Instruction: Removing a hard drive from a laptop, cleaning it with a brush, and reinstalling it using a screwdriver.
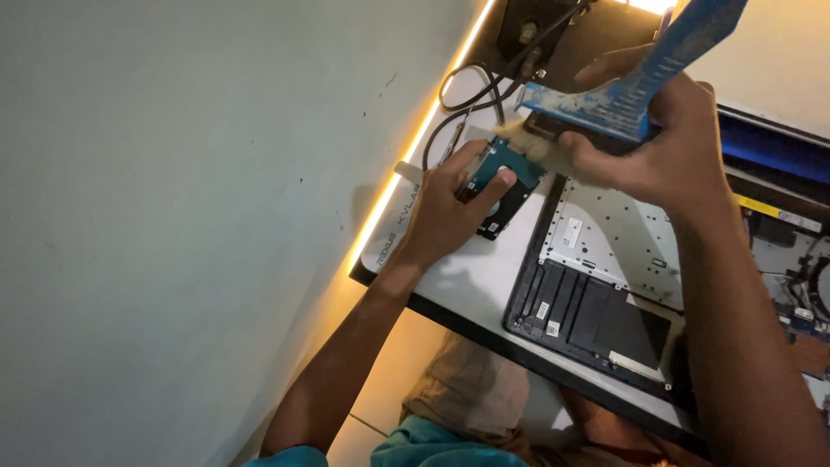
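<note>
Left hand sits centre frame, palm down, fingers curled and pressing on a small hard drive with a teal circuit board facing up; it pins the drive against the white mat on the table. Right hand in upper right of frame is closed tight around the blue, paint-flecked handle of a wide brush; its pale bristles fan out just beside the upper edge of the drive, touching or nearly so, cannot tell which. The mat carries a strip of grey lettering along its left edge, lower left of the drive. Right of the drive lies an opened laptop base cover, inner side up: upper part silvery-grey with many small holes, lower part black with ribbed vents. On it are small white rectangular stickers, one on the grey part near centre frame, two more on the black part toward lower centre, plus a pale strip near its lower right corner; print too small to read. At the right edge of frame is another laptop part with a yellow strip label, a blue edge above it, wiring and a board further down. A black cable loops at top centre, running up to a dark device. A warm orange light strip runs along the table's left edge against a plain grey wall. The person's knees, in beige cloth, show below the table edge.
</note>
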